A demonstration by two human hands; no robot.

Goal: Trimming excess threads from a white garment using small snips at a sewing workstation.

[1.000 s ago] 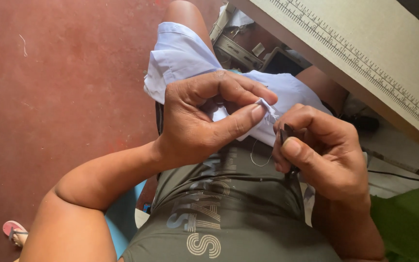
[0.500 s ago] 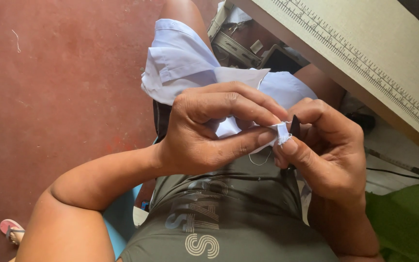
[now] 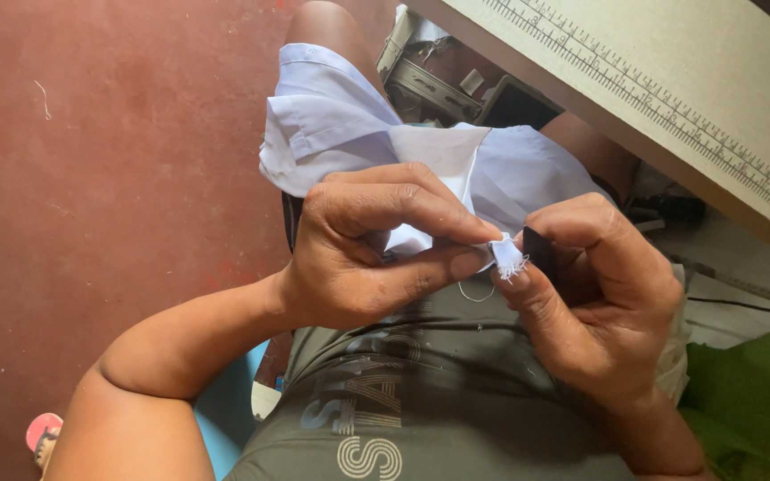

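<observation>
A pale blue-white garment (image 3: 331,125) lies bunched over my lap. My left hand (image 3: 376,245) pinches a small frayed corner of the cloth (image 3: 508,256) between thumb and forefinger. My right hand (image 3: 599,294) meets it from the right, its thumb and fingers closed on the same corner, with a small dark tool (image 3: 541,249) partly hidden in its grip. A loose thread loop (image 3: 470,294) hangs just below the fingertips.
A tan table edge with a printed ruler scale (image 3: 670,98) runs across the upper right. Dark machine parts (image 3: 438,85) sit under it. Red floor (image 3: 109,178) fills the left. Green cloth (image 3: 750,392) lies at lower right, and a sandal (image 3: 42,435) shows at lower left.
Both hands have turned the cloth so that a frayed corner now sticks out between the fingertips. The left fingers have stretched further right, and more of the white fold shows above them.
</observation>
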